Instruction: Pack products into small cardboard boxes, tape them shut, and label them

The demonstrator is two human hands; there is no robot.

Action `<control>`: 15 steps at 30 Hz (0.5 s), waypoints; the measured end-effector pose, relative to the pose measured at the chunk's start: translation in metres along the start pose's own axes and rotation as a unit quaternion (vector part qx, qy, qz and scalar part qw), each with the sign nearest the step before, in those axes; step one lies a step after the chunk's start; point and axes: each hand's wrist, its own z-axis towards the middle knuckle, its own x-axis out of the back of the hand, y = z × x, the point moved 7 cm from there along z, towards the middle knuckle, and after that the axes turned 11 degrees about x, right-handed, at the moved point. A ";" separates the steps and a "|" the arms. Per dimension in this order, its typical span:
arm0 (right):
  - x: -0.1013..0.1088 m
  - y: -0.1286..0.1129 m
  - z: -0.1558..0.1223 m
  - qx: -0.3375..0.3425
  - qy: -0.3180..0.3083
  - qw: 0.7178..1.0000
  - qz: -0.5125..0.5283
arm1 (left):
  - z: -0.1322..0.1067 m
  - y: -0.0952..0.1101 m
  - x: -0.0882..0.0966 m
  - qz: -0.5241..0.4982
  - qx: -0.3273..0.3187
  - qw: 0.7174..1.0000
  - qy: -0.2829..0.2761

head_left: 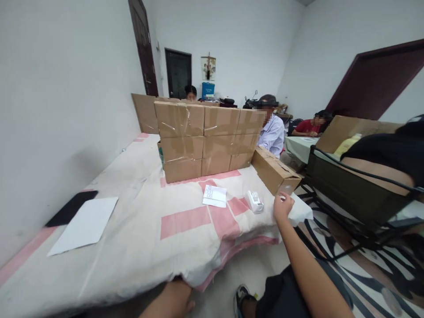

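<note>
Lengthwise, carton toward right hand

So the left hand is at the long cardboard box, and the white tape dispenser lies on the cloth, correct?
Wrong hand: the head view shows the right hand at the long cardboard box. The white tape dispenser does lie on the cloth.

the bare right forearm slants up and leftward from the lower right edge, elbow well away from the body's middle. its bare right hand is raised, the fingers bent inward toward the thumb; their grip is too small to make out. the bare left hand sits low at the bottom edge, its fingers mostly hidden.
</note>
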 end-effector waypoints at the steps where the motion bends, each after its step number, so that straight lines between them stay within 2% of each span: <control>1: 0.003 -0.006 0.001 0.005 0.004 1.000 0.010 | -0.003 -0.001 0.000 0.008 0.005 1.000 0.000; 5: 0.011 -0.041 0.007 0.039 0.007 0.998 0.049 | -0.024 -0.003 -0.003 0.034 0.012 0.999 -0.005; 9: 0.010 -0.093 -0.004 0.098 -0.003 0.991 0.088 | -0.041 -0.006 -0.003 0.031 0.010 0.999 -0.004; 12: 0.004 -0.130 -0.039 0.159 -0.033 0.980 0.119 | -0.042 -0.008 0.000 0.010 -0.003 1.000 -0.004; 15: -0.012 -0.156 -0.095 0.212 -0.095 0.961 0.149 | -0.030 -0.015 0.007 -0.018 -0.010 1.000 0.000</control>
